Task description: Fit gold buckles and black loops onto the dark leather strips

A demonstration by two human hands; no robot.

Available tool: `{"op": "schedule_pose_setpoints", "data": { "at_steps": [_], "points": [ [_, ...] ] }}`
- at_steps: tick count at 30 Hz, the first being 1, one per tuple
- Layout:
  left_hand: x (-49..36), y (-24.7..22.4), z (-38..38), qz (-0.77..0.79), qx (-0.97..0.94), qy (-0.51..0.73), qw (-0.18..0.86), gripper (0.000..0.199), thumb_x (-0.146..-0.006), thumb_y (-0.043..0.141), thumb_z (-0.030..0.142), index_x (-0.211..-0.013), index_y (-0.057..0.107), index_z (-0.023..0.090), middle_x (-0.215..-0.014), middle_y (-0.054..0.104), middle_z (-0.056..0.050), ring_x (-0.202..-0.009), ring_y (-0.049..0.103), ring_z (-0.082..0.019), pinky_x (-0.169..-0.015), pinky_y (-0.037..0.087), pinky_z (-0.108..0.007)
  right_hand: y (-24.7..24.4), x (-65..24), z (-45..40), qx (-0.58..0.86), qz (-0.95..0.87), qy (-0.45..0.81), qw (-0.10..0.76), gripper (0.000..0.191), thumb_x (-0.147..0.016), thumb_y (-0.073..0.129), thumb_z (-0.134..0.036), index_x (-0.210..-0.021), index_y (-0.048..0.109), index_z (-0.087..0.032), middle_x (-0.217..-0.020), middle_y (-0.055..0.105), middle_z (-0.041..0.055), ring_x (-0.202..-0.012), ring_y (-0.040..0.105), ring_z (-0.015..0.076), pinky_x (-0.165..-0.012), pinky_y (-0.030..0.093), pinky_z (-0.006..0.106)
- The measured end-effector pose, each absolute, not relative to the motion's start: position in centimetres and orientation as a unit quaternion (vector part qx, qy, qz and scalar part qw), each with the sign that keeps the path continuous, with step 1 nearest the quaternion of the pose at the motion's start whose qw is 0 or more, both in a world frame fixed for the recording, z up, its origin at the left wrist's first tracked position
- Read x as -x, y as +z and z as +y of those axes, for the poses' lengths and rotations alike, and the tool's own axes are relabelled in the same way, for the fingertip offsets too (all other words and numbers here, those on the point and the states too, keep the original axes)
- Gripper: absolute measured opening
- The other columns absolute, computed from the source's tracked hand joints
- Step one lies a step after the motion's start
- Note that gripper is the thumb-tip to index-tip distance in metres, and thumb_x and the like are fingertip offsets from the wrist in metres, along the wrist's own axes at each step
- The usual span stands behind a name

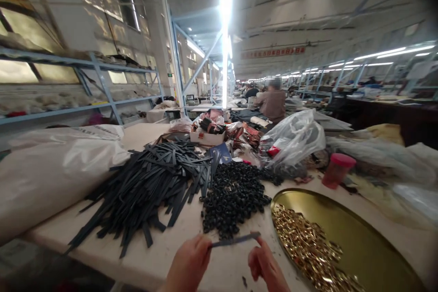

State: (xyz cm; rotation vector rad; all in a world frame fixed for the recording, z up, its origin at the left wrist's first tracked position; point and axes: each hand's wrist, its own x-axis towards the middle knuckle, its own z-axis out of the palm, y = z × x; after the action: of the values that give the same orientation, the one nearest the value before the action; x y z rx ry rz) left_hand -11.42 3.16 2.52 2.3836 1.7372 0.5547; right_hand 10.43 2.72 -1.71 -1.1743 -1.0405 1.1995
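Note:
Near the table's front edge, my left hand [191, 260] is closed on one end of a dark strip [234, 240]. The strip stretches across to my right hand [265, 260], whose fingertips meet its other end, with the remaining fingers curled. Beyond my left hand spreads a large heap of dark flat strips [150, 182]. Past the held strip lies a pile of small black rings [232, 196]. Right of my right hand, a gold oval tray [356, 223] holds many small shiny gold metal pieces [308, 242].
A large pale sack [61, 169] rests at the left. Behind the piles are a small open box [207, 138], a clear plastic bag [297, 137] and a red-lidded jar [337, 171]. Farther back, a person [273, 100] is seen among worktables, near blue metal shelving [102, 82].

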Motion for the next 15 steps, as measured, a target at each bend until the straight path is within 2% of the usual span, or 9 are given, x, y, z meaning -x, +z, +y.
{"op": "schedule_pose_setpoints", "data": {
  "at_steps": [2,5,8,10,13,15],
  "points": [
    [10.0,1.9,0.8,0.514,-0.821,0.239,0.073,0.018,-0.079,0.046,0.016,-0.088,0.059,0.024,-0.089,0.064,-0.003,-0.082,0.059,-0.019,-0.075,0.043,-0.029,-0.7,-10.5,2.5,0.492,-0.386,0.558,0.545,0.056,-0.07,0.048,-0.064,-0.098,0.052,-0.016,-0.042,0.04,-0.0091,-0.035,0.034,0.0083,-0.036,0.024,0.02],
    [8.8,2.2,-0.9,0.547,-0.753,0.308,0.197,0.024,-0.074,0.057,0.024,-0.098,0.057,0.022,-0.089,0.063,-0.005,-0.082,0.058,-0.021,-0.075,0.043,-0.032,0.9,-11.3,2.0,0.511,-0.382,0.554,0.535,0.042,-0.069,0.056,-0.057,-0.081,0.052,-0.017,-0.042,0.034,-0.0103,-0.038,0.032,0.007,-0.039,0.023,0.02],
    [8.1,3.3,-1.3,0.598,-0.589,0.357,0.41,0.029,-0.071,0.059,0.034,-0.095,0.055,0.017,-0.081,0.061,-0.004,-0.074,0.056,-0.018,-0.068,0.043,-0.027,1.6,-12.4,1.6,0.515,-0.403,0.527,0.542,0.037,-0.073,0.055,-0.053,-0.082,0.052,-0.017,-0.046,0.037,-0.0091,-0.043,0.035,0.0077,-0.043,0.027,0.02],
    [7.5,3.7,-1.4,0.594,-0.486,0.389,0.509,0.031,-0.07,0.058,0.036,-0.093,0.054,0.016,-0.071,0.058,-0.001,-0.064,0.053,-0.014,-0.06,0.041,-0.024,1.5,-13.0,1.5,0.52,-0.401,0.518,0.548,0.035,-0.074,0.054,-0.051,-0.085,0.052,-0.017,-0.047,0.037,-0.0089,-0.045,0.036,0.0081,-0.045,0.029,0.021],
    [6.5,3.7,-1.7,0.576,-0.38,0.423,0.587,0.038,-0.063,0.063,0.033,-0.096,0.051,0.015,-0.061,0.053,0.004,-0.053,0.046,-0.009,-0.052,0.035,-0.02,1.0,-13.7,1.4,0.525,-0.373,0.523,0.558,0.034,-0.074,0.056,-0.05,-0.087,0.052,-0.018,-0.048,0.038,-0.009,-0.046,0.037,0.0082,-0.046,0.03,0.021],
    [5.9,3.7,-2.1,0.565,-0.334,0.448,0.607,0.043,-0.059,0.066,0.028,-0.097,0.05,0.016,-0.066,0.055,0.003,-0.054,0.047,-0.008,-0.052,0.035,-0.019,0.6,-14.0,1.2,0.528,-0.352,0.531,0.562,0.033,-0.073,0.058,-0.049,-0.087,0.052,-0.019,-0.049,0.039,-0.009,-0.046,0.037,0.0082,-0.046,0.031,0.021]
  ]
}}
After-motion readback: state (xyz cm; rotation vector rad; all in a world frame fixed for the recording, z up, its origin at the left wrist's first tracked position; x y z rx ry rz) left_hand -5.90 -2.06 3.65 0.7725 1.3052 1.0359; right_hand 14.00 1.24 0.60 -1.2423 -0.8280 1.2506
